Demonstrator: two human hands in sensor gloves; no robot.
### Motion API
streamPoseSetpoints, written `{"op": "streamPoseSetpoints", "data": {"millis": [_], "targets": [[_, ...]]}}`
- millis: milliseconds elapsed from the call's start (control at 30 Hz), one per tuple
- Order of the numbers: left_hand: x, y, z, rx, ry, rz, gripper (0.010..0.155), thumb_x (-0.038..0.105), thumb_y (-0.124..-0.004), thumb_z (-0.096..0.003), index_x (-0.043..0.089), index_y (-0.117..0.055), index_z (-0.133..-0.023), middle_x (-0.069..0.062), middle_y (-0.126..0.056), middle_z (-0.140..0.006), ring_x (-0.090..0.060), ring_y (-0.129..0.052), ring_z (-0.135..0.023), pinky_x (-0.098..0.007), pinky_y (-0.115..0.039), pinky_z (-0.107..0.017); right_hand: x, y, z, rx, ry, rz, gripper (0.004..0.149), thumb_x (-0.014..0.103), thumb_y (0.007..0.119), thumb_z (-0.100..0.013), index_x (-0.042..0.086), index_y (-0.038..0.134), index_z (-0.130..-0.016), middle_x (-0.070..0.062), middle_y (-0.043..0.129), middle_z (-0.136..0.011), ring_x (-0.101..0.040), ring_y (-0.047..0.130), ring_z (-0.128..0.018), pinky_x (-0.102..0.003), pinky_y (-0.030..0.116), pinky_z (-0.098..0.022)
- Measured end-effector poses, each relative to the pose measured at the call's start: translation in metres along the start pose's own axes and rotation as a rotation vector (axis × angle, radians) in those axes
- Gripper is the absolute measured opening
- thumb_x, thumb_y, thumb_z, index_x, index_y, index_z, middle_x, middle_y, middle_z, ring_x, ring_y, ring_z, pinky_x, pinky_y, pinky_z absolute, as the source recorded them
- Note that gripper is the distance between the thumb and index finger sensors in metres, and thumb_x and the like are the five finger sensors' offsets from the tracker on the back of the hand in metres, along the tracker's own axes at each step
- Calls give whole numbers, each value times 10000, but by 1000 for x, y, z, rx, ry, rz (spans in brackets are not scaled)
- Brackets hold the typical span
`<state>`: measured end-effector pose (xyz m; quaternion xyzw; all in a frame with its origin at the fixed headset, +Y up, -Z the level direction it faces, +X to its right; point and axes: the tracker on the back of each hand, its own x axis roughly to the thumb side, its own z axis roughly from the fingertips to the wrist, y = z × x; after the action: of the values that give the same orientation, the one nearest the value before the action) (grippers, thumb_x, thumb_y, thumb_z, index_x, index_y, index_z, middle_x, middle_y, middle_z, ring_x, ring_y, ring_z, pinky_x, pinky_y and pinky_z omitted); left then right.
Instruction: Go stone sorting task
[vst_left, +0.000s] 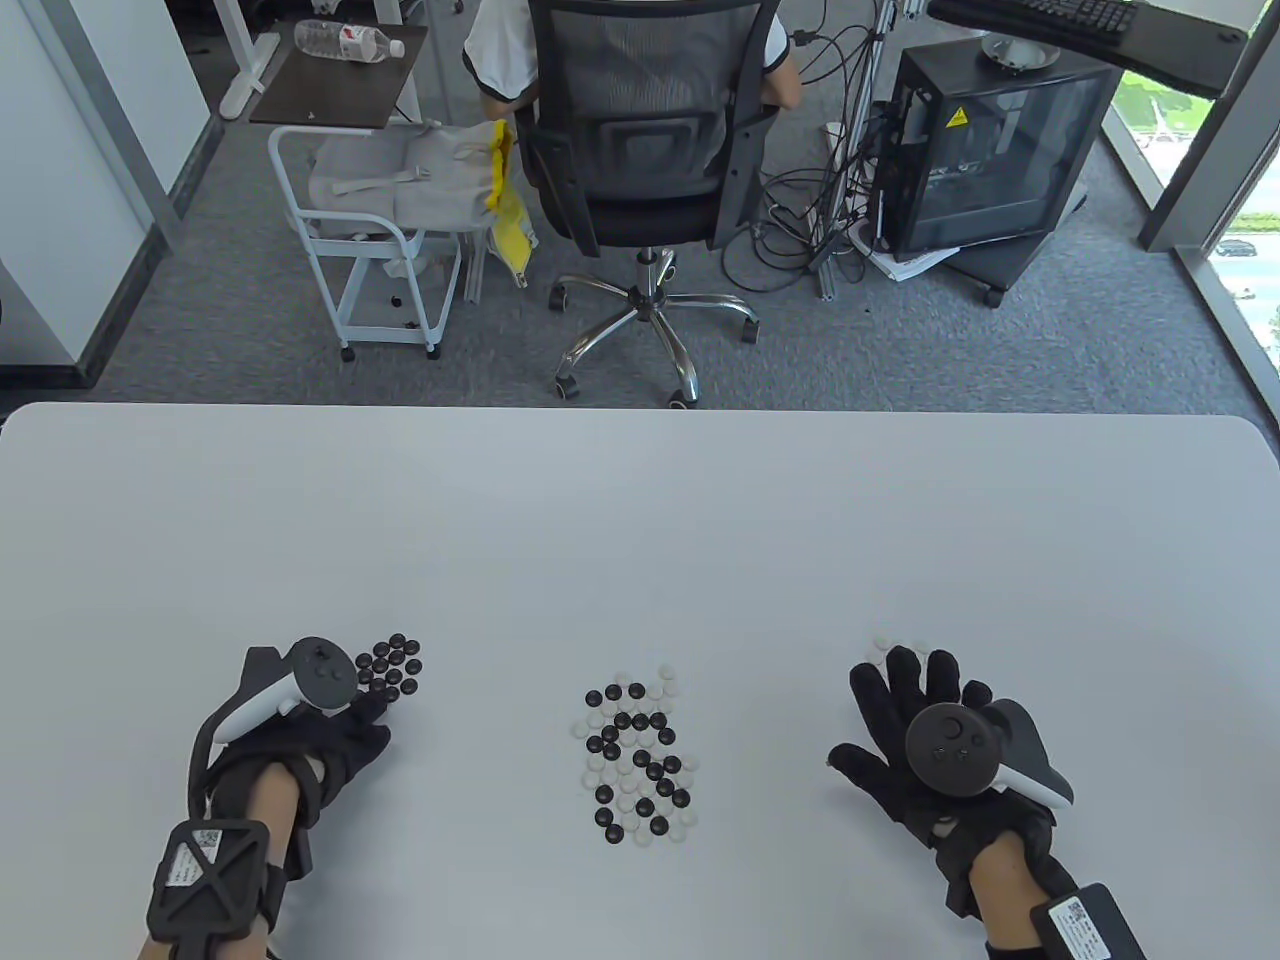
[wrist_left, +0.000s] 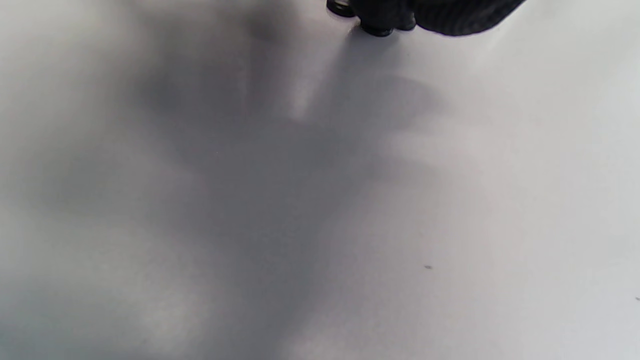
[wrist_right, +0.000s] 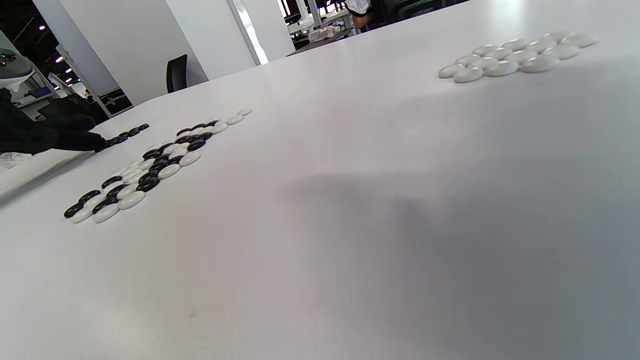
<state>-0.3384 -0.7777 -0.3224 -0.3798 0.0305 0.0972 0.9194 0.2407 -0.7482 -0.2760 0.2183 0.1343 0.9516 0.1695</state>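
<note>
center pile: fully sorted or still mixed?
Mixed. The center pile holds black and white stones interleaved; sorted black stones lie left, white stones right.

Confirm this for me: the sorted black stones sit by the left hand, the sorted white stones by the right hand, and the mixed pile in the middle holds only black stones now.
Not quite. The middle pile of round glossy Go stones holds both black and white ones, as the table view and right wrist view show. The rest stands: the cluster of black stones lies by the gloved left hand, the cluster of white stones by the gloved right hand.
</note>
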Motion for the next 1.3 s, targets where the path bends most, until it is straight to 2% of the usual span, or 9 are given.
{"op": "streamPoseSetpoints", "data": {"millis": [200, 333, 433, 600, 767, 867, 1033, 1167, 1300], "targets": [[14, 13, 5, 57, -21, 8, 700, 542, -484, -518, 353, -341, -1176, -219, 205, -1099, -537, 226, -924, -828, -4, -561, 0, -2, 1, -7, -4, -2, 869, 518, 484, -621, -73, 186, -1183, -500, 18, -1091, -707, -90, -857, -852, 21, -499], [45, 21, 10, 69, -84, -40, 710, 552, -480, -516, 328, -409, -1186, -221, 182, -1118, -538, 216, -931, -827, -11, -563, 0, -1, 1, -9, -6, 1, 869, 519, 484, -620, -74, 186, -1182, -501, 19, -1091, -706, -91, -858, -853, 21, -500], [83, 23, 12, 70, -187, -76, 704, 550, -479, -518, 312, -485, -1181, -234, 128, -1145, -547, 189, -943, -829, -28, -566, 0, -1, 1, -5, -6, 4, 869, 518, 483, -621, -74, 185, -1183, -502, 19, -1090, -707, -90, -857, -853, 21, -499], [142, 11, 2, 12, -346, -97, 694, 548, -479, -521, 309, -531, -1171, -239, 92, -1160, -553, 164, -953, -830, -43, -568, 0, -1, 1, -5, -7, 3, 868, 518, 485, -620, -74, 188, -1183, -500, 21, -1092, -708, -88, -860, -856, 24, -499], [183, -1, -14, -23, -390, -161, 690, 545, -475, -522, 323, -486, -1175, -242, 106, -1154, -551, 171, -951, -830, -39, -567, 0, -1, 1, 10, -5, 3, 869, 518, 483, -621, -77, 194, -1185, -501, 23, -1093, -708, -87, -861, -858, 25, -500], [197, -11, -26, -53, -383, -190, 696, 548, -475, -520, 328, -440, -1180, -244, 115, -1148, -551, 174, -948, -830, -39, -565, 0, -1, 1, 7, -5, 3, 869, 518, 485, -620, -76, 197, -1185, -502, 21, -1091, -708, -86, -861, -859, 28, -500], [189, -10, -35, -34, -329, -186, 685, 548, -471, -522, 351, -395, -1174, -238, 134, -1139, -547, 184, -944, -828, -34, -567, 0, -2, 2, 0, -5, -2, 867, 516, 485, -622, -78, 201, -1186, -505, 20, -1089, -709, -85, -862, -861, 29, -501], [151, 18, -45, 34, -136, -164, 686, 556, -466, -518, 354, -439, -1174, -224, 140, -1143, -540, 198, -945, -825, -10, -557, 0, -1, 1, 4, -7, 0, 866, 515, 485, -622, -78, 205, -1187, -502, 20, -1091, -710, -85, -863, -861, 30, -501], [114, 40, -49, 21, -14, -51, 687, 554, -472, -517, 334, -516, -1166, -209, 141, -1142, -536, 205, -943, -824, -6, -561, 0, -2, 2, 2, -7, -2, 866, 516, 485, -622, -79, 208, -1187, -502, 18, -1090, -711, -84, -863, -862, 31, -501]]}}
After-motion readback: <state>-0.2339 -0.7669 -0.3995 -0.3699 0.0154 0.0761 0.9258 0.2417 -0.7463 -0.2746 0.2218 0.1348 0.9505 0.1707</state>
